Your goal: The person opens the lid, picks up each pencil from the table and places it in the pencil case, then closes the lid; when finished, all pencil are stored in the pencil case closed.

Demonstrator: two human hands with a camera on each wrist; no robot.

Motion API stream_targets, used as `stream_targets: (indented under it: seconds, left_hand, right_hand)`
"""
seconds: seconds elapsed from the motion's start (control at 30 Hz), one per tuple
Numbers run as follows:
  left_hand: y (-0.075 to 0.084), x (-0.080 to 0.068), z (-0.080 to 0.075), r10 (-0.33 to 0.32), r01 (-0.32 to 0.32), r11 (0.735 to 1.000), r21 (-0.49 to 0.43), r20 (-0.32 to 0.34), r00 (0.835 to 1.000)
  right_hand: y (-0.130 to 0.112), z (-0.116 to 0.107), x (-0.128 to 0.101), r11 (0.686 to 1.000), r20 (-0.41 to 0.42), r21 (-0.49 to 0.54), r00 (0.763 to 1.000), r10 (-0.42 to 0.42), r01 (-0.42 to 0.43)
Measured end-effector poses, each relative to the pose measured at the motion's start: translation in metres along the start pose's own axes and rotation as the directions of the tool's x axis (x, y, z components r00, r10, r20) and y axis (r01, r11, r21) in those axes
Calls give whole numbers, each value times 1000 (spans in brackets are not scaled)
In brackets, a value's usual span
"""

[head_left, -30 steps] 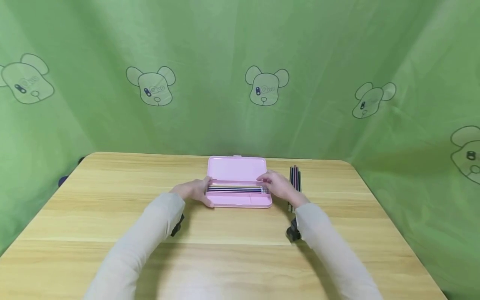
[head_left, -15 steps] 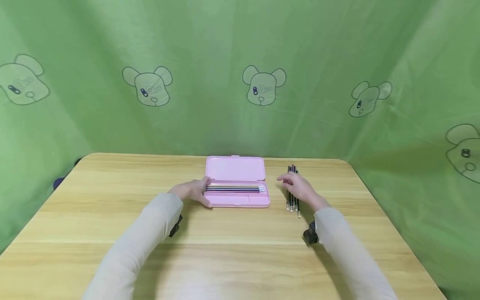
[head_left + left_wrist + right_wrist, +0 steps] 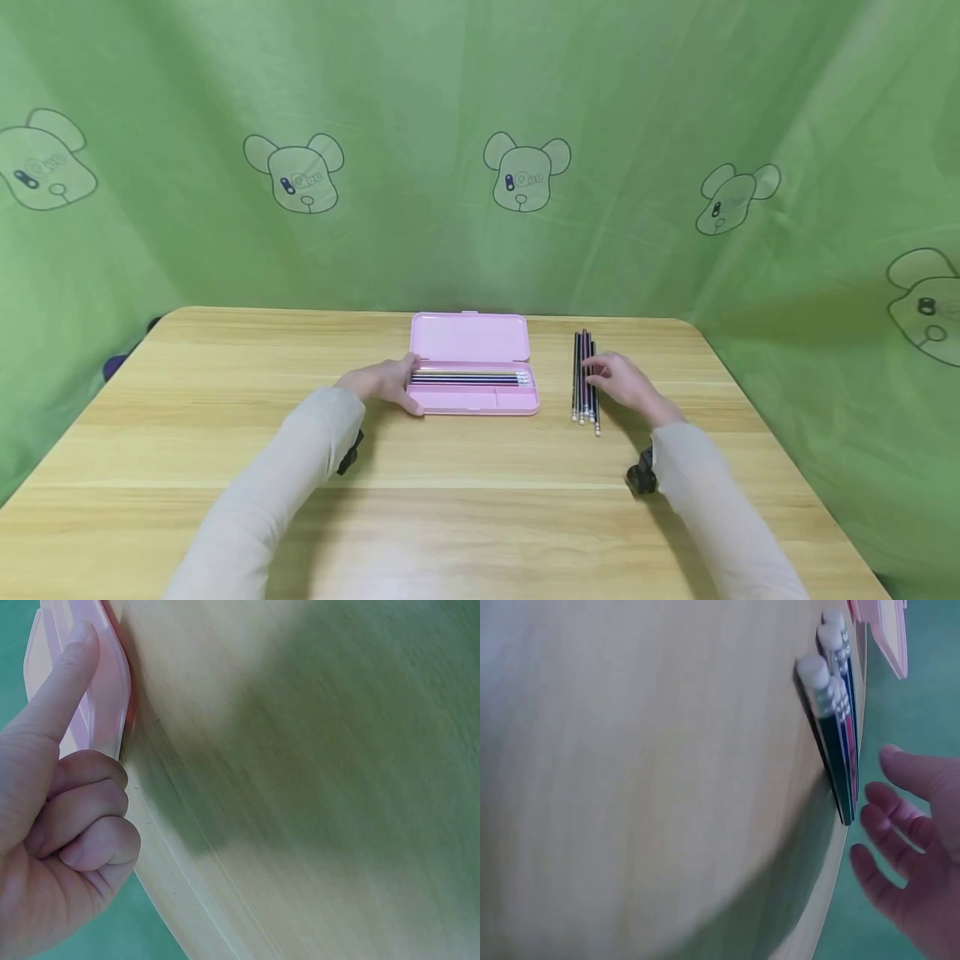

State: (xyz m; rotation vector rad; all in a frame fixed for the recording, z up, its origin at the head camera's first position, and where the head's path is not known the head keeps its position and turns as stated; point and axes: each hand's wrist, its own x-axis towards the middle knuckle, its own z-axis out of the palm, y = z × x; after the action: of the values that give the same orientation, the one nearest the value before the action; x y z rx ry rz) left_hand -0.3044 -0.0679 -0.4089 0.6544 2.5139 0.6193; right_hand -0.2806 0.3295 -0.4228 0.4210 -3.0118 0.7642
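Note:
A pink pencil case (image 3: 517, 404) lies with its lid raised at the back middle of the table; several pencils (image 3: 468, 377) lie lengthwise in its rear compartment. My left hand (image 3: 384, 383) grips the case's left end, thumb at the front corner and a finger at the rear. The left wrist view shows that hand's other fingers curled beside the case (image 3: 112, 682). Right of the case, several dark pencils (image 3: 582, 375) with white eraser ends lie on the wood. My right hand (image 3: 622, 383) is at their right side, fingers loosely bent, apart from the pencils (image 3: 836, 742) in the right wrist view.
The wooden table (image 3: 450, 517) stretches out in front of the case. A green curtain (image 3: 420, 250) with bear outlines hangs behind and at the sides. The case's lid (image 3: 469, 337) leans back near the table's rear edge.
My right hand has moved from the case's right end rightward to the loose pencils. My left hand stays on the case. The view has shifted slightly.

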Motion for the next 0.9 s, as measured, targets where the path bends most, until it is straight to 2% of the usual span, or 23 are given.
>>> stream_targets:
  seconds: [0.6,0.9]
  left_hand:
    - [0,0,0,2,-2,1000,7,5,1000]
    - [1,0,0,-1,1,1000,8,2,1000]
  right_hand:
    - [7,-2,-5,997,81,45,995,61,-65]
    - [8,-4,-4,975,114,42,970,212,-218]
